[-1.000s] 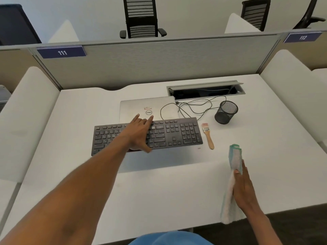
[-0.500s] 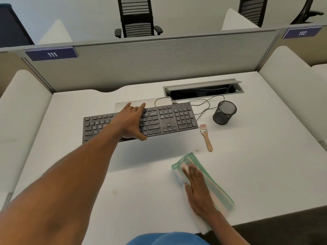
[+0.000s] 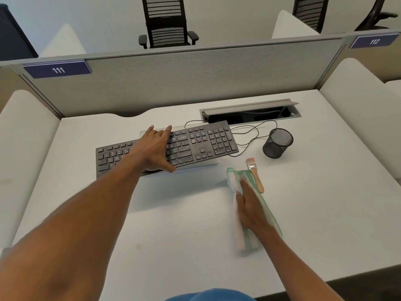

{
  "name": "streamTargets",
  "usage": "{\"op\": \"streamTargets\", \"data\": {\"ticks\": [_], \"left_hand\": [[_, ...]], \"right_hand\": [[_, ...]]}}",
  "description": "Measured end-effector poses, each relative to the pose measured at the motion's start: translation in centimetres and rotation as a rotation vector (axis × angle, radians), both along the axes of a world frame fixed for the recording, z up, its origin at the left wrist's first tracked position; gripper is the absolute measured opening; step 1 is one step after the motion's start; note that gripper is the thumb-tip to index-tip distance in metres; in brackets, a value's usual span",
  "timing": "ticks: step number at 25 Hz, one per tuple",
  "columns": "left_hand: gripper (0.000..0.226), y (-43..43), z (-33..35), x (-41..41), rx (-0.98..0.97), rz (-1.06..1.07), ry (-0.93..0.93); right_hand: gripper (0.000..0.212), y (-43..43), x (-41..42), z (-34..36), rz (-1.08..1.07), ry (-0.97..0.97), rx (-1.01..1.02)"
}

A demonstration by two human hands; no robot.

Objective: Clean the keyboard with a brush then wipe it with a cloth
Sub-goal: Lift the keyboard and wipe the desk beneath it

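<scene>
Two bare hands share a white desk (image 3: 325,192). The left hand (image 3: 155,148) lies across the middle of the dark keyboard (image 3: 195,146), its fingers stretched almost straight and splayed. The fingertips (image 3: 168,127) reach the far edge and the thumb rests at the near edge; whether the tips hook over that edge cannot be told. The palm hides the keys beneath it.

The keyboard sits on a closed silver laptop (image 3: 206,163), seen only as one strip beyond the fingertips and another to the right of the thumb.

The right hand (image 3: 249,205) presses flat on a folded green-and-white cloth (image 3: 233,181), fingers straight and together, gripping nothing. The cloth lies on the desk apart from the keyboard, its near end smeared by blur.

A wooden-handled brush (image 3: 256,177) lies hard against the cloth on the little-finger side; contact cannot be judged. Beyond the brush stands a black mesh cup (image 3: 277,143).

Thin cables (image 3: 249,131) loop toward an open cable hatch (image 3: 249,109), their ends hidden. A blue garment (image 3: 208,295) is cut off at the bottom edge.
</scene>
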State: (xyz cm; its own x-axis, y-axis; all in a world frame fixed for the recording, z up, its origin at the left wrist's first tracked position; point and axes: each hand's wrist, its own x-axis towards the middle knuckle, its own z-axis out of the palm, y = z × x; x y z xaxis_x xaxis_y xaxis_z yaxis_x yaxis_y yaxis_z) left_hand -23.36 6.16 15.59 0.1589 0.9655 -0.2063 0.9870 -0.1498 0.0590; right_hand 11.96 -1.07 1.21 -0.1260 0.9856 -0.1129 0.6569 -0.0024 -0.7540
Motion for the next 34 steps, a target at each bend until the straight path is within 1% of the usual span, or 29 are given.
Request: {"op": "streamTargets", "data": {"ticks": [2, 3, 5, 7, 8, 9, 12, 14, 16, 18, 19, 20, 23, 25, 30, 32, 34], "left_hand": [[0.151, -0.1, -0.2, -0.1, -0.007, 0.001, 0.001], [0.151, -0.2, -0.3, -0.1, -0.011, 0.004, 0.000], [0.150, -0.4, -0.4, -0.2, -0.025, 0.012, -0.011], [0.150, -0.4, -0.5, 0.0, -0.026, 0.009, -0.018], [0.150, -0.3, -0.5, 0.1, -0.021, 0.004, -0.019], [0.150, -0.2, -0.5, 0.2, -0.015, -0.002, -0.019], [0.150, -0.4, -0.5, 0.5, -0.005, -0.015, -0.027], [0.149, -0.8, -0.5, 0.7, 0.004, -0.020, -0.031], [0.149, -1.3, -0.5, 0.7, 0.002, -0.023, -0.041], [0.148, -1.7, -0.7, 0.7, 0.005, -0.033, -0.045], [0.148, -2.1, -0.8, 0.5, 0.005, -0.035, -0.044], [0.148, -2.4, -1.0, 0.2, 0.002, -0.031, -0.044], [0.149, -3.3, -1.7, -0.4, -0.014, -0.031, -0.035], [0.150, -3.8, -2.0, -0.6, -0.025, -0.038, -0.033], [0.150, -5.3, -2.0, -0.8, -0.039, -0.039, -0.043], [0.150, -5.8, -1.9, -0.6, -0.033, -0.036, -0.038], [0.150, -6.3, -1.8, -0.3, -0.030, -0.032, -0.034]], "right_hand": [[0.061, -1.0, -0.7, -1.3, 0.116, -0.100, -0.019], [0.057, -1.9, -1.2, -1.4, 0.172, -0.102, -0.011], [0.052, -4.1, -2.2, -1.0, 0.279, -0.055, -0.031], [0.051, -5.8, -2.5, -0.9, 0.317, 0.016, -0.146], [0.050, -5.9, -2.2, -0.3, 0.280, 0.075, -0.220], [0.050, -5.7, -1.8, 0.4, 0.197, 0.134, -0.257], [0.049, -4.5, 0.6, 2.1, -0.054, 0.287, -0.173], [0.052, -3.9, 1.8, 1.4, -0.075, 0.238, -0.144], [0.056, -4.2, 1.6, -0.6, 0.018, 0.083, -0.118], [0.060, -5.0, 0.5, -3.2, 0.161, -0.171, 0.047], [0.062, -5.4, -0.4, -4.0, 0.211, -0.257, 0.105], [0.064, -5.7, -1.6, -4.3, 0.232, -0.292, 0.119], [0.064, -7.1, -5.6, -4.0, 0.352, -0.346, 0.155], [0.064, -7.7, -7.8, -3.8, 0.505, -0.359, 0.158], [0.067, -9.3, -10.2, -2.6, 0.907, -0.247, 0.144], [0.067, -9.8, -10.0, -2.5, 1.012, -0.216, 0.138], [0.065, -10.1, -9.2, -2.2, 1.064, -0.167, 0.085]]}}
